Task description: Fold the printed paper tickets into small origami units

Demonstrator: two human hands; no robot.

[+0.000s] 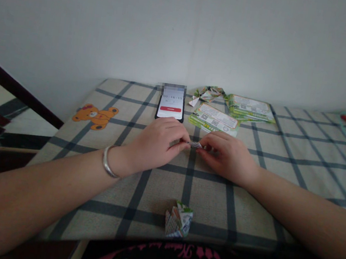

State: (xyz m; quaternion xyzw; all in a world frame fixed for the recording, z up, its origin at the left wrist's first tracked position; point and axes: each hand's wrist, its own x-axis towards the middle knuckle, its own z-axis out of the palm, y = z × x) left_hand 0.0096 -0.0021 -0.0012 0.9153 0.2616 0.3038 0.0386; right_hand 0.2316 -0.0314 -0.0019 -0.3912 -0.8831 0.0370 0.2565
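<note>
Little paper: A small folded bit of printed paper (194,144) is between the two hands, near the middle of the surface (118,207). I can't tell if it touches the cloth.
Left hand: The left hand (160,140) has its thumb and fingers pinched on one end of the paper.
Right hand: The right hand (231,156) pinches the other end. With such a tiny thing, I think fingertips on both ends keep it steady.
Loose card: A green and white card (214,119) lies flat just past the right hand, maybe to be easy to reach.
Phone: A phone (171,106) with a lit screen lies face up just past the left hand (I guess so the numbers can be seen).
Card pile: More cards (252,109) sit in a stack near the wall, perhaps to stay tidy.
Back paper: A folded paper shape (211,93) lies beside the stack.
Front paper: Another folded paper piece (178,220) sits by the near edge, apart from both hands.
Bear: An orange bear picture (95,116) is far left.
</note>
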